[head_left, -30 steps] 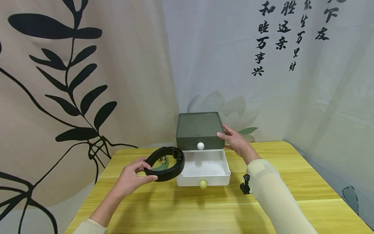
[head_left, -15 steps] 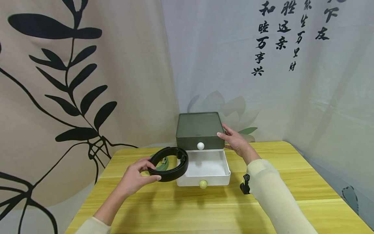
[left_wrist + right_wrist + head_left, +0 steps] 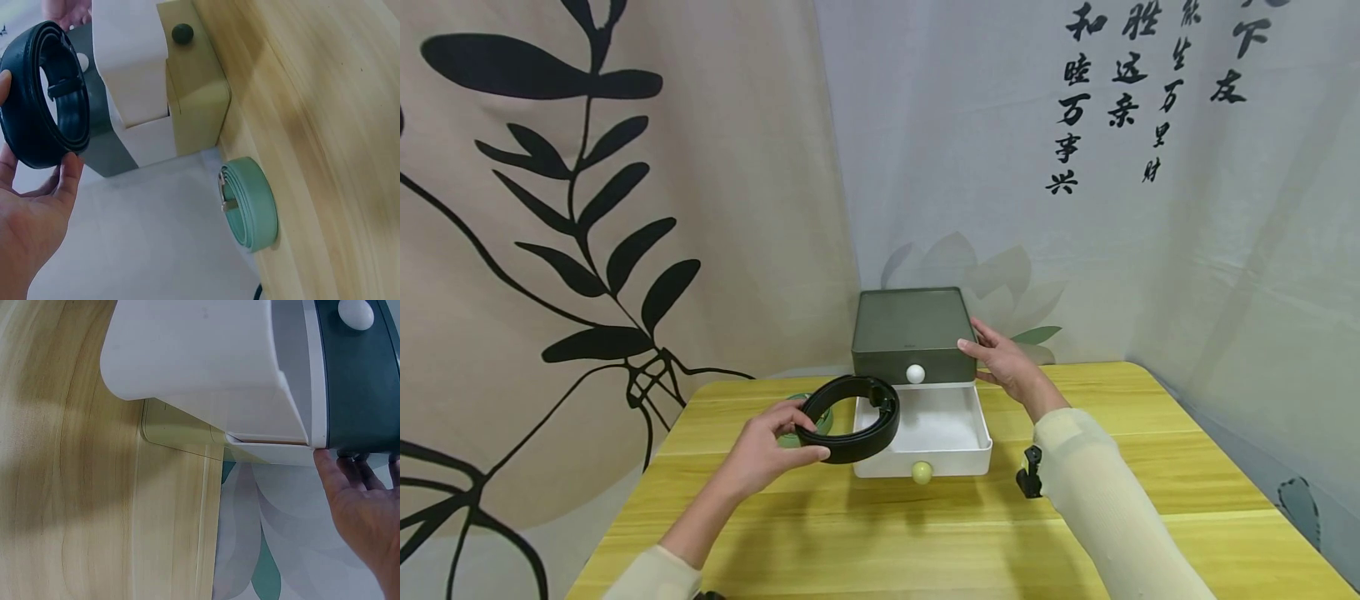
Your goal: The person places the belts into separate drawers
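Now the black belt [image 3: 850, 450] is pinched aloft by the left hand [image 3: 760, 454] near the pulled-out drawer [image 3: 957, 461], presumably so its coil won't spring loose, while the box [image 3: 913, 321] is touched by the right hand [image 3: 1006, 365], fingers extended, likely for steadying

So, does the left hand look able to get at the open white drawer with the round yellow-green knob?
Probably yes: the left hand, gripping a coiled black leather-look belt, looks close by, and the white drawer is pulled out, open on top.
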Tool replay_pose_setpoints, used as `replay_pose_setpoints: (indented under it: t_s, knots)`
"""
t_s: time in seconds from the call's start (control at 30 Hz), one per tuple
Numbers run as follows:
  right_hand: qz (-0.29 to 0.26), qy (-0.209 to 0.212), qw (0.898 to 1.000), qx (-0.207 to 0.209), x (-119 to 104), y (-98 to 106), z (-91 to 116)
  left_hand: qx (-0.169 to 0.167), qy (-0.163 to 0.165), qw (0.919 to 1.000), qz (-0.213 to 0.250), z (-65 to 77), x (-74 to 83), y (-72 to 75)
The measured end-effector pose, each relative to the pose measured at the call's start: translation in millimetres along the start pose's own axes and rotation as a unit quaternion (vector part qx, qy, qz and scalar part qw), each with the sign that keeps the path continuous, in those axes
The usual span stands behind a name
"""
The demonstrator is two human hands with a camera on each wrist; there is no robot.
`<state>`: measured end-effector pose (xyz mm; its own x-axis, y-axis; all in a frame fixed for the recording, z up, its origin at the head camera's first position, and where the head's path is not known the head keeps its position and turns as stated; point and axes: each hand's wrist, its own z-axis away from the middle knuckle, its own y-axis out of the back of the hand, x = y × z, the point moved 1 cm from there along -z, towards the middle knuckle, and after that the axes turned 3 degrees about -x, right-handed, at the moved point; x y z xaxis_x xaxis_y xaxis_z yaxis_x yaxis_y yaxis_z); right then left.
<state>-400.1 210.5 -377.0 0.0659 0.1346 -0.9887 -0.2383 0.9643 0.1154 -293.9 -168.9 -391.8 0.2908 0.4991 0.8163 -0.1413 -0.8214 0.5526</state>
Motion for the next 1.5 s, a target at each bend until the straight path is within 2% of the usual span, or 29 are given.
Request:
replay_pose_setpoints:
  t_s: [0.4,1.13,1.5]
  knots:
    - [0.004,0.002,1.000,-0.003,0,1,-1,-0.004,-0.025,0.9996,0.012,-7.5,1.7,-10.9]
    - [0.000,0.001,1.000,-0.001,0,1,-2,-0.017,-0.013,0.9998,0.002,-12.1,2.8,-25.7]
    - [-0.002,0.001,1.000,-0.001,-1,0,-1,-0.020,-0.030,0.9993,0.003,-14.4,2.3,-30.6]
